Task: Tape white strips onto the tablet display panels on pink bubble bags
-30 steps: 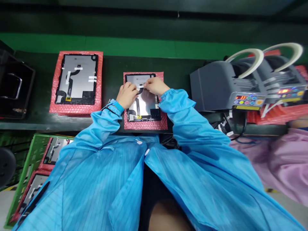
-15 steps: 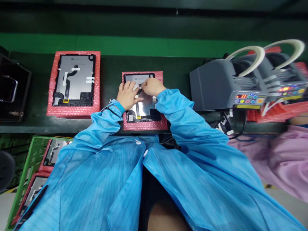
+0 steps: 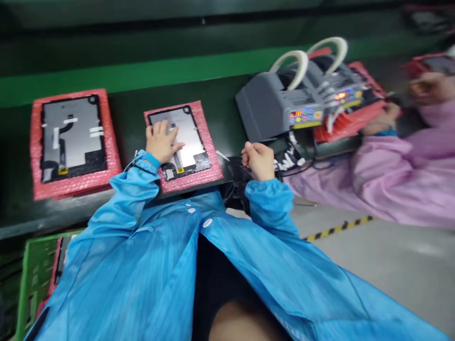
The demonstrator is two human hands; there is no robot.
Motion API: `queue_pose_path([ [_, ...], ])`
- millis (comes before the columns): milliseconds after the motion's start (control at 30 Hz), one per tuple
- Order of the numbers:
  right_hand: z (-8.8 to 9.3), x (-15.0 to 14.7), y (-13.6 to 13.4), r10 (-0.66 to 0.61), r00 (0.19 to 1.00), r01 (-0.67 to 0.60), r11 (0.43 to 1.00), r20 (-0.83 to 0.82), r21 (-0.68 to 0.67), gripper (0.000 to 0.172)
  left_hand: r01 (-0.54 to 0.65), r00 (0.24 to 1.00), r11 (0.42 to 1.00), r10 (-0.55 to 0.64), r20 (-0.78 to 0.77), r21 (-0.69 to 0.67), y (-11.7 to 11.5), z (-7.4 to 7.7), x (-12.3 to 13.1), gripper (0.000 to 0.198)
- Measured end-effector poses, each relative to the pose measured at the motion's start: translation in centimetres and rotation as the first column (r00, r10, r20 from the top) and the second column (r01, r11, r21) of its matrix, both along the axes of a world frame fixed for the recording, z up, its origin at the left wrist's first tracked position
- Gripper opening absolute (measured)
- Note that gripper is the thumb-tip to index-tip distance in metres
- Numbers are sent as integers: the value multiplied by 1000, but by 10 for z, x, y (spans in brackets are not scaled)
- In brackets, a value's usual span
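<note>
A tablet screen panel [image 3: 192,137], back side up with a silvery plate and a yellow-marked flex cable, lies on pink bubble wrap [image 3: 204,177] at the bench edge. On its upper left part rests my left hand [image 3: 160,142], open, with fingers spread and a blue band at the wrist. My right hand [image 3: 260,160] is off the panel, to its right by the bench edge. Its fingers are curled closed, and whatever they may hold is hidden. A small white strip [image 3: 222,155] shows between the wrap and my right hand.
A second panel [image 3: 76,137] lies on stacked pink wrap [image 3: 113,161] at left. Grey tape dispensers [image 3: 265,106] with lit displays stand at right, cables below. A green crate [image 3: 26,284] sits lower left. Beyond the dispensers, a co-worker in a pink sleeve [image 3: 398,166] handles pink-wrapped items.
My right hand has left the panel and moved right and down toward the bench edge. My left hand stays on the panel. The view has turned to the right.
</note>
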State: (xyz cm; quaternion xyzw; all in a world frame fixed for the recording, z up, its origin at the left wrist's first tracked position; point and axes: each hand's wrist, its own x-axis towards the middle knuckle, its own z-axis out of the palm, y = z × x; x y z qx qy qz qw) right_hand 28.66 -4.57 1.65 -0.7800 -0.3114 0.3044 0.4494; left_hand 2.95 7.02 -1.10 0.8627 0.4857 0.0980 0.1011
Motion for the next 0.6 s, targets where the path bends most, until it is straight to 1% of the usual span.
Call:
queue_pose_path([
  [33,-3,9,-12,-144,985,148,988,-99,31,35,7,1000,1000,-7,-2,16,-2,4,5,62],
  [67,-5,18,-19,-264,948,279,958,-180,63,35,20,1000,999,-20,-1,32,-4,8,12,62],
  [100,-5,27,-22,-350,904,381,920,-245,95,35,40,999,998,-40,4,46,-7,13,20,60],
  [133,-4,35,-23,-400,868,450,884,-296,124,35,71,997,996,-71,8,53,-12,19,28,58],
  [167,-2,42,-21,-423,844,489,859,-328,150,34,110,994,993,-110,9,53,-17,25,37,56],
  [200,1,49,-17,-432,833,510,842,-344,177,32,152,988,987,-152,7,47,-22,30,45,54],
  [267,3,59,-10,-440,834,521,827,-333,212,25,222,975,975,-222,1,25,-30,36,57,50],
  [333,0,64,-6,-457,853,514,819,-253,254,21,252,968,968,-252,5,10,-35,37,61,46],
  [433,-12,67,-10,-507,857,504,794,-88,339,21,225,974,974,-226,31,15,-34,30,55,43],
  [467,-15,68,-13,-519,852,504,785,-61,359,23,210,977,978,-210,40,19,-32,28,51,42],
  [533,-17,68,-17,-527,846,515,775,-77,367,21,189,981,982,-189,50,21,-28,24,46,41],
  [600,-13,66,-19,-518,844,531,773,-136,347,15,189,981,982,-189,51,21,-25,22,45,40],
])
